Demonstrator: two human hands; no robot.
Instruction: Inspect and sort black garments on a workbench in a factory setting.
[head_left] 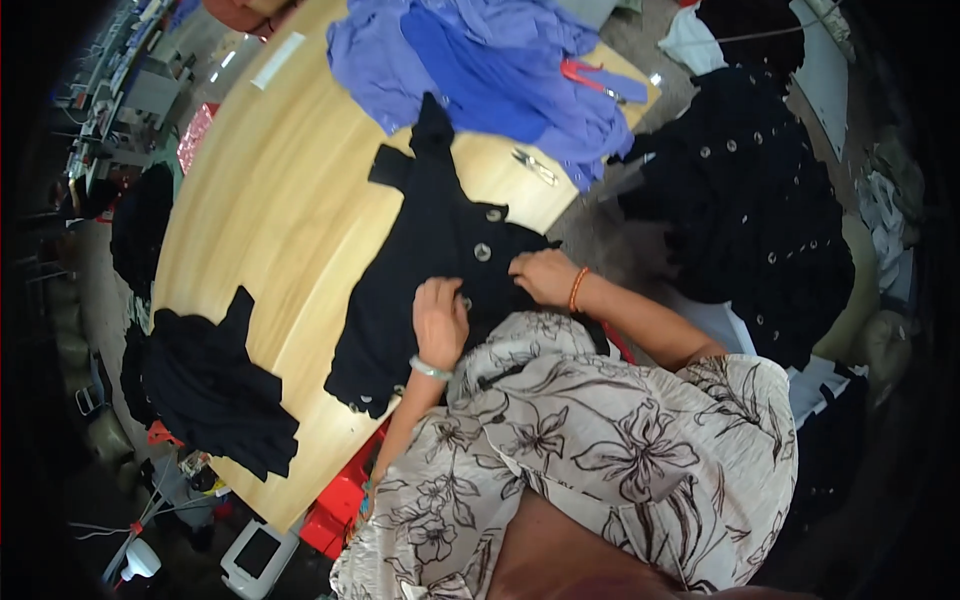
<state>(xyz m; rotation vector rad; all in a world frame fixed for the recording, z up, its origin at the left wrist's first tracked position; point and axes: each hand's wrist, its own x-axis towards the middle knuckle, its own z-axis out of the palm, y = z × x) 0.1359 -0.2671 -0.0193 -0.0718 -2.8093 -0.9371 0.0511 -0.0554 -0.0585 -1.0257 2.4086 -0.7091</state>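
Note:
A black buttoned garment [400, 260] lies spread on the light wood table in front of me, one sleeve pointing away. Round metallic buttons run down its right part. My left hand [440, 318], with a pale bangle at the wrist, is closed on the cloth beside one button; the fingertips are partly hidden. At the garment's right edge, my right hand [545, 277], wearing an orange bracelet, pinches the fabric. Beyond the garment lie small metal thread snips [535, 167].
Purple-blue garments [480, 70] are heaped at the table's far end, with red-handled scissors [590, 80] on them. Another black garment [220, 385] overhangs the table's left edge. More black buttoned garments [760, 200] are piled to the right. Below the near edge stands a red plastic object [335, 505].

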